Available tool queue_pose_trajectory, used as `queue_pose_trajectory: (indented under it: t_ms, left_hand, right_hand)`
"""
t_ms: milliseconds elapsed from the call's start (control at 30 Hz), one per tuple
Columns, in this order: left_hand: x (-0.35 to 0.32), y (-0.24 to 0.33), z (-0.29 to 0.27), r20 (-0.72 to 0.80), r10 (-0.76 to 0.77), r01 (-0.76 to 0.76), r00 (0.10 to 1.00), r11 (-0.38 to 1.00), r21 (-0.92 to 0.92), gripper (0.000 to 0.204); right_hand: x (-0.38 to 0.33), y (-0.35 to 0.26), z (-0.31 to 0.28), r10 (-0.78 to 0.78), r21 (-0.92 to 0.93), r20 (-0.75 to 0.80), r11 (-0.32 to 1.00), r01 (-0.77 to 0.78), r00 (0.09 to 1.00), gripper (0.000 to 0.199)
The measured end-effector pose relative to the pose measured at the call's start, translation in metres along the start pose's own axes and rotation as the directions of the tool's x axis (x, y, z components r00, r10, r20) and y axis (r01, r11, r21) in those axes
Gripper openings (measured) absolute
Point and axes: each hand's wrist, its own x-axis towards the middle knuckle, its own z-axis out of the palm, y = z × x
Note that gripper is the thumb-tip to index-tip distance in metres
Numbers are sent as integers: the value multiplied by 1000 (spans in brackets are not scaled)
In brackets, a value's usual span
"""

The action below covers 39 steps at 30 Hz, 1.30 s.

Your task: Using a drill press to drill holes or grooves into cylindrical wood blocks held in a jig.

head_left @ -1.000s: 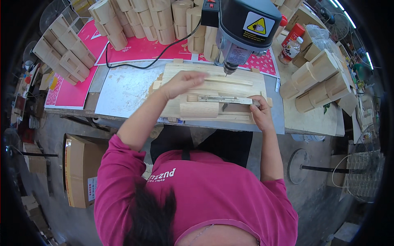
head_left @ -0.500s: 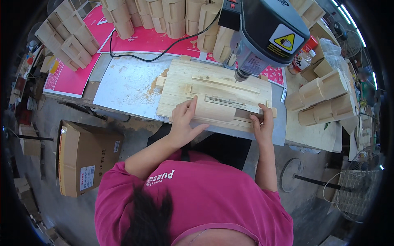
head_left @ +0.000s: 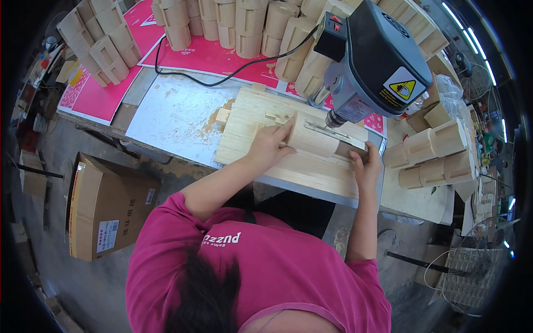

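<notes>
A pale wooden cylinder point(head_left: 312, 139) lies on its side on a light wooden board point(head_left: 239, 133). A narrow metal slotted strip point(head_left: 327, 132) runs along its top. My left hand point(head_left: 269, 146) grips the cylinder's left end, fingers over the far side and thumb on the near side. From its right end sticks out a brown flat piece point(head_left: 348, 150), whose full shape is hidden. My right hand point(head_left: 366, 166) pinches that piece's outer end between thumb and fingers. The drill chuck point(head_left: 336, 118) hangs just above and beyond the metal strip; whether its bit touches cannot be told.
A black drill press head point(head_left: 383, 66) overhangs the board, its black cable point(head_left: 233, 75) trailing left. Several wooden cylinders point(head_left: 250, 28) stand along the back, with others point(head_left: 436, 158) at right. Sawdust lies on the white sheet point(head_left: 177, 111). A cardboard box point(head_left: 111, 208) stands below left.
The cylinder has moved away from me and rightward on the board, closer beneath the drill chuck. Both hands moved with it, and my left thumb has come in against it. The view has shifted slightly.
</notes>
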Motion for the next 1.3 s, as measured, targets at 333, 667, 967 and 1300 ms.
queue_pose_trajectory:
  t_ms: [333, 667, 967, 1300]
  left_hand:
    - [-6, -23, -10, -45, 69, -67, 997, 997, 43, 55]
    - [8, -31, -19, 104, 86, -83, 991, 996, -26, 50]
    - [6, -34, -21, 147, 66, -62, 987, 997, -36, 39]
    - [7, -39, -19, 164, 95, -96, 982, 995, -6, 46]
  right_hand:
    - [1, -30, 11, 41, -26, 57, 999, -40, 998, 48]
    - [19, -46, -14, 67, -145, 271, 989, -28, 960, 55]
    - [157, -130, -93, -58, 236, -160, 967, 95, 985, 22]
    - [92, -168, -82, -352, -206, -175, 926, 316, 919, 21]
